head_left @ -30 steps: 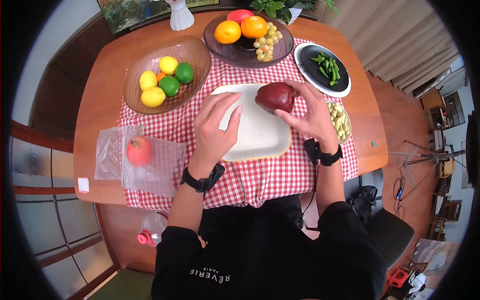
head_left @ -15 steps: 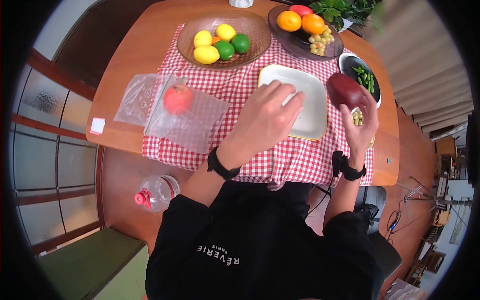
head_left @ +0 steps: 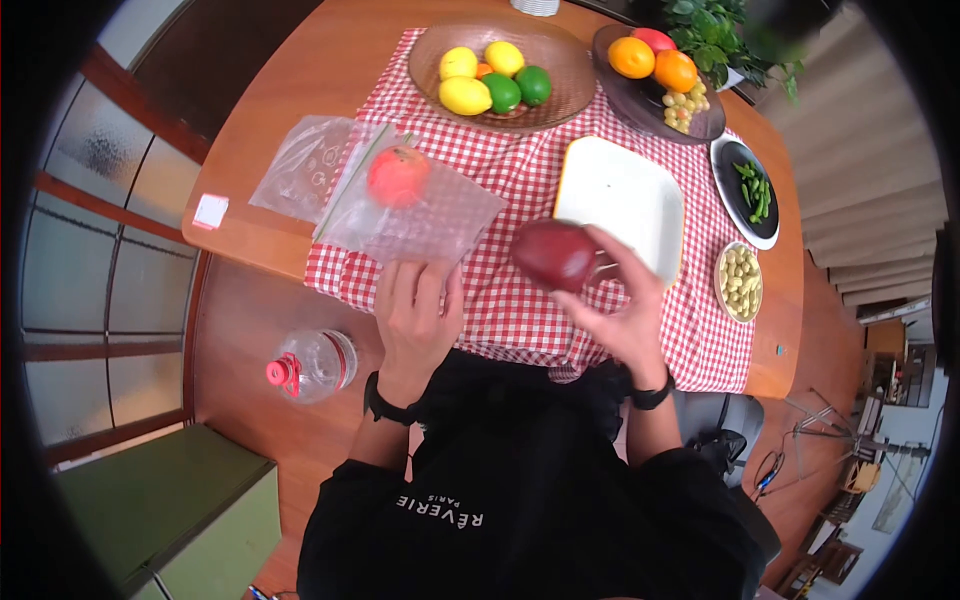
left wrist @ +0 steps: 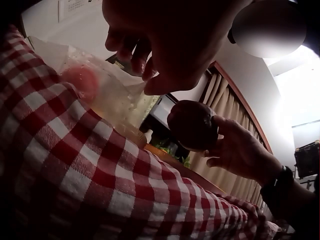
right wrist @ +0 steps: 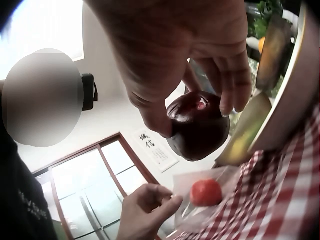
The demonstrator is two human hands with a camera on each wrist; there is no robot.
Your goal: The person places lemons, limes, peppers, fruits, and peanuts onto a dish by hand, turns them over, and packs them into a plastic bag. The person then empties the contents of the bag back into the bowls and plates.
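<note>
While the glossy fruit (head_left: 553,255), mid-frame, is gripped by the widely curved right hand (head_left: 632,314), its likely slippery sides are best cupped; any bag (head_left: 452,215) grip by the bent left hand (head_left: 414,322) cannot be discerned.

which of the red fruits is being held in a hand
The darkest one, gripped by the right hand over the checked cloth. The brighter fruit shows through the clear bag, and the third sits in the bowl with the oranges.

On the cloth (head_left: 510,315), the tray (head_left: 625,200) lies right of the bag (head_left: 450,215), which has a fruit (head_left: 398,177) in it. Behind are the lemon bowl (head_left: 568,62) and, right of it, the grape bowl (head_left: 625,105). The plate (head_left: 762,242) lies right of the tray, behind the small dish (head_left: 719,290).
</note>
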